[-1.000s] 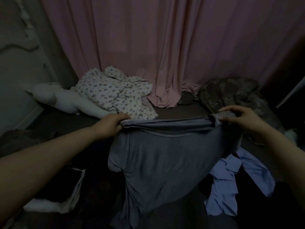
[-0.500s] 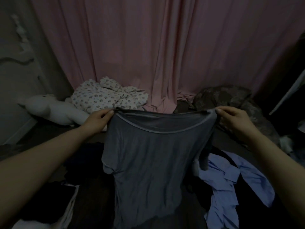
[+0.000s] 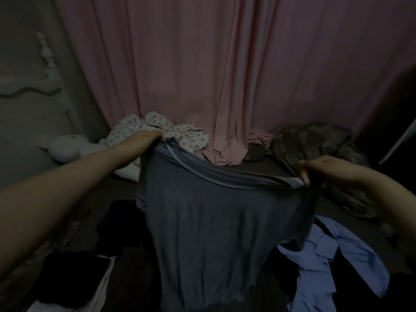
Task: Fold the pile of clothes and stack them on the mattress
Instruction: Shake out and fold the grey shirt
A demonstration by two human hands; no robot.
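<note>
The grey T-shirt (image 3: 225, 221), seemingly light and limp in the dim centre frame, is pinched at its shoulders by the left hand (image 3: 149, 137) and right hand (image 3: 311, 170), where it is best held.

No text, label, brand, number or sign can be read anywhere in the head view. The grey shirt (image 3: 216, 226) shows no print and no legible tag (its neckline has only a paler band). The white garment (image 3: 157, 131) carries a small repeated pattern, not letters.
</note>
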